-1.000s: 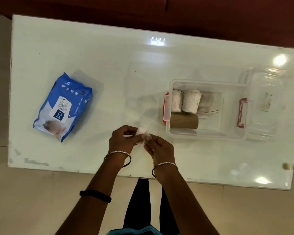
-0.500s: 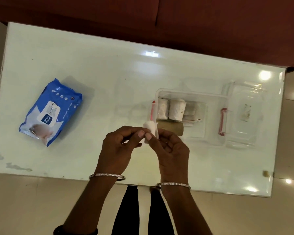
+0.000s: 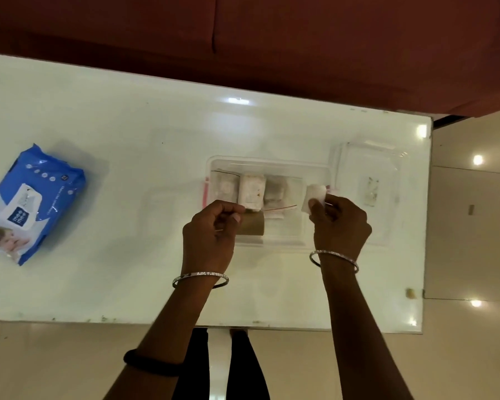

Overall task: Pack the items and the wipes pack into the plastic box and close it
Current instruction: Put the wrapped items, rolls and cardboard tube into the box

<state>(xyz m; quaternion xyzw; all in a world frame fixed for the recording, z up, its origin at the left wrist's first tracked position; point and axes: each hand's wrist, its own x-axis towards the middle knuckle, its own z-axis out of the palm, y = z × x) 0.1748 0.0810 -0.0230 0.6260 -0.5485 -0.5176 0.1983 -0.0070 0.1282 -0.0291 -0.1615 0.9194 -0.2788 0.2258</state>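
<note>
The clear plastic box [image 3: 272, 164] with red latches stands open on the white table, holding white rolls [image 3: 251, 189] and a brown cardboard tube [image 3: 253, 228]. My right hand [image 3: 339, 223] pinches a small white pad [image 3: 313, 196] over the box's right end. My left hand [image 3: 211, 233] hovers over the box's near left corner with fingers curled; I cannot tell whether it holds anything. The blue wipes pack [image 3: 31, 202] lies far left on the table, apart from both hands.
The clear lid [image 3: 370, 192] lies flat right of the box, near the table's right edge [image 3: 426, 226]. A dark red sofa [image 3: 272, 44] runs along the table's far side. My legs show below the near edge.
My hands have separated; the right one carried the white pad from in front of the box's left end to over its right end. The view has shifted right.
</note>
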